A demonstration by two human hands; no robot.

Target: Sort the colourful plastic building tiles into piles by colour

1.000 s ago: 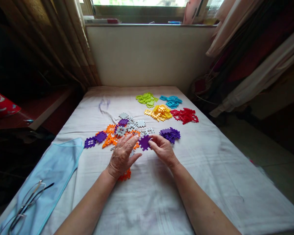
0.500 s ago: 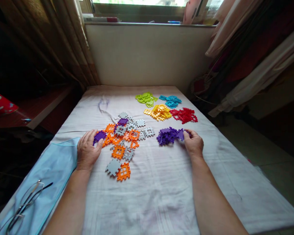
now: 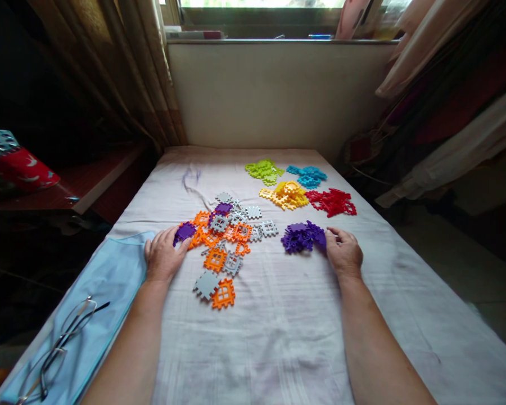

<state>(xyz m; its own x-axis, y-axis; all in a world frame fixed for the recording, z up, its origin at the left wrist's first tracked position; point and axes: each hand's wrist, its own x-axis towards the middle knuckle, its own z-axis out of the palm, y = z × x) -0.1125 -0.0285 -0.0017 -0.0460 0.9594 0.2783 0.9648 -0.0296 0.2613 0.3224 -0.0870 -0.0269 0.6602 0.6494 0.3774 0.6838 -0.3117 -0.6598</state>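
Note:
At the left of a mixed pile of orange pieces [image 3: 215, 259] and grey pieces [image 3: 206, 284], my left hand [image 3: 165, 256] rests with thumb and fingers apart, beside a purple piece [image 3: 185, 231]. A second purple piece [image 3: 223, 208] lies on the pile's far part. My right hand [image 3: 344, 252] is at the right edge of a purple heap [image 3: 298, 237], its thumb and fingers closed at a purple piece [image 3: 320, 237]. Farther back are heaps of yellow [image 3: 287, 196], red [image 3: 333, 202], lime green [image 3: 264, 171] and blue [image 3: 308, 176] pieces.
A light blue cloth [image 3: 105, 270] with glasses [image 3: 61, 343] on it lies at the left edge of the sheet-covered table [image 3: 253, 349]. Behind stands a wall [image 3: 278, 95] under a window sill. Curtains [image 3: 122, 67] hang at the left.
The whole view has shifted, so the scene sits farther right. The purple piece at my right hand has tilted and sits closer against the purple heap. My left hand stays beside its purple piece.

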